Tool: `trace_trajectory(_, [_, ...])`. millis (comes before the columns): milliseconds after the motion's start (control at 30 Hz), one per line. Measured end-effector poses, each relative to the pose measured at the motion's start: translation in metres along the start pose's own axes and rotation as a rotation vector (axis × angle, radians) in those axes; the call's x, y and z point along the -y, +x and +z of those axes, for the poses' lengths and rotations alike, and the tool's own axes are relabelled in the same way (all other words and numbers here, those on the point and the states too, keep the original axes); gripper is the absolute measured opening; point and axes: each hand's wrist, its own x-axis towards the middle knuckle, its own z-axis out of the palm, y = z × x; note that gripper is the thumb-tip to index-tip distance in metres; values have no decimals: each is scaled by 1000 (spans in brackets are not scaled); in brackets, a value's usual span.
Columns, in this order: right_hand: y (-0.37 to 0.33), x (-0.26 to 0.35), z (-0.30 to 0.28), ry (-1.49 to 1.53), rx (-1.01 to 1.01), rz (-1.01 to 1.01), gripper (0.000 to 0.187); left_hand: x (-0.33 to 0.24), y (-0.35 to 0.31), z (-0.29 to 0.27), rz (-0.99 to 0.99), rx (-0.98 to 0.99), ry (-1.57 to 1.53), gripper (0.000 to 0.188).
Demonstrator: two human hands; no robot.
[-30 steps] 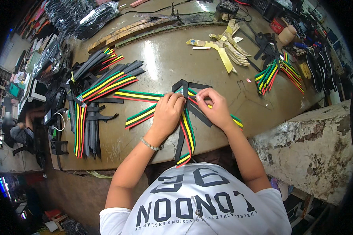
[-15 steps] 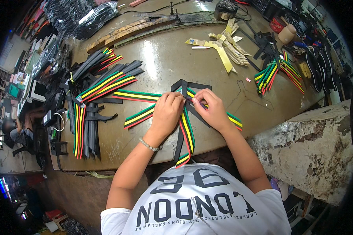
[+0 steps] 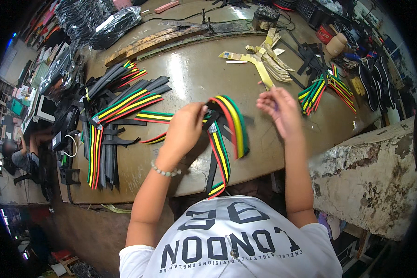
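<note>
Green, yellow and red striped straps (image 3: 221, 155) joined with black ones lie before me. My left hand (image 3: 183, 127) is closed on them near the join, where a small pale label shows. One striped strap (image 3: 238, 125) arches up and over to the right of that hand, blurred by motion. My right hand (image 3: 281, 111) is off the straps, raised near the yellow cut pieces (image 3: 264, 69). Its fingers are bent around what looks like a thin pen-like stick (image 3: 260, 83) with a reddish tip; blur hides most of it.
A bundle of striped and black straps (image 3: 97, 153) lies left on the table (image 3: 185, 69). Another tied bundle (image 3: 316, 95) is at the right. Wooden bars (image 3: 148, 42) and plastic-wrapped packs (image 3: 116, 28) lie at the back. A worn block (image 3: 361, 176) stands at the right; a person sits far left.
My right hand has left the join and moved right and away. The striped strap on the right has been flipped up into an arch. My left hand has shifted slightly left, still holding.
</note>
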Motion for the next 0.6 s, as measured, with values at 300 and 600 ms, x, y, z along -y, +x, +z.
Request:
trace_trajectory(300, [6,-60,63,-237,-24,-158,24,24,-3,15,-267,-25,14,23])
trace_trajectory(600, [17,-88,77,-506,-145,-318,24,24,9,31,-29,-74,-69,23])
